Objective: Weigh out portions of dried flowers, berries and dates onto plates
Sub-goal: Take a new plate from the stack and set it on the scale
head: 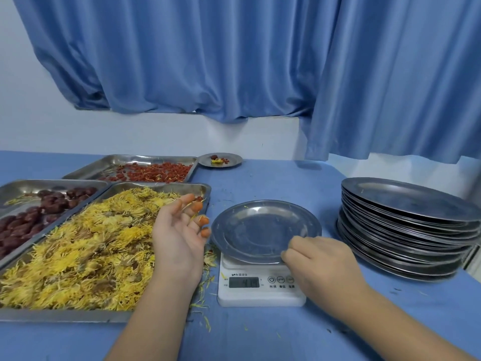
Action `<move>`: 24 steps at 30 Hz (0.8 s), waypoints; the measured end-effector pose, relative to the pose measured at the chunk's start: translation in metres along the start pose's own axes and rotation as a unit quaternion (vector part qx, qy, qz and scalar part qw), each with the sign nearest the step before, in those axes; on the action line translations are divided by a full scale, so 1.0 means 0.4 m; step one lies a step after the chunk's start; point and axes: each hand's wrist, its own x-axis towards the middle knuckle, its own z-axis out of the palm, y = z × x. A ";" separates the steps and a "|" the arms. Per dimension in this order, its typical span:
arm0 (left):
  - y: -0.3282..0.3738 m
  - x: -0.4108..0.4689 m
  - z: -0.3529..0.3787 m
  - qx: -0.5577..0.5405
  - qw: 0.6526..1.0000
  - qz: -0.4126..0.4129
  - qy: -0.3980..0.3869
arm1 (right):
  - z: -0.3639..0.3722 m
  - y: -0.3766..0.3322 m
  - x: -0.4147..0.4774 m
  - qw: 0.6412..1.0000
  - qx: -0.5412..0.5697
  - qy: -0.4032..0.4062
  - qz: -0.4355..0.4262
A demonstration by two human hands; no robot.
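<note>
A bare metal plate (257, 225) sits on a small white scale (260, 285) whose display is lit. My right hand (312, 259) pinches the plate's near right rim. My left hand (179, 230) hovers palm up over the right edge of the tray of yellow dried flowers (78, 251), fingers relaxed, a few red berries at the fingertips. A tray of dark red dates (33, 212) lies at the far left. Behind them stands a tray of red berries (153, 171).
A tall stack of metal plates (406, 225) stands at the right on the blue tablecloth. One filled plate (220, 160) rests at the back by the berry tray. Loose petals lie near the scale. Blue curtains hang behind the table.
</note>
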 end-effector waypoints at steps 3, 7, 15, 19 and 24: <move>0.000 0.000 0.002 0.001 1.000 0.000 -0.003 | 0.002 -0.004 -0.008 0.999 0.002 -0.032 0.012; 0.000 -0.002 0.002 0.002 1.000 0.002 -0.005 | -0.018 -0.015 -0.020 0.995 0.038 -0.085 0.022; -0.001 0.002 0.001 0.006 1.000 -0.008 0.001 | -0.073 0.018 -0.079 0.952 0.213 -0.157 0.156; 0.000 0.001 0.003 0.011 1.000 -0.011 0.000 | -0.058 0.017 -0.063 0.921 0.248 -0.200 0.223; -0.001 0.001 0.002 0.022 1.000 -0.019 0.003 | -0.065 0.014 -0.065 0.911 0.256 -0.241 0.216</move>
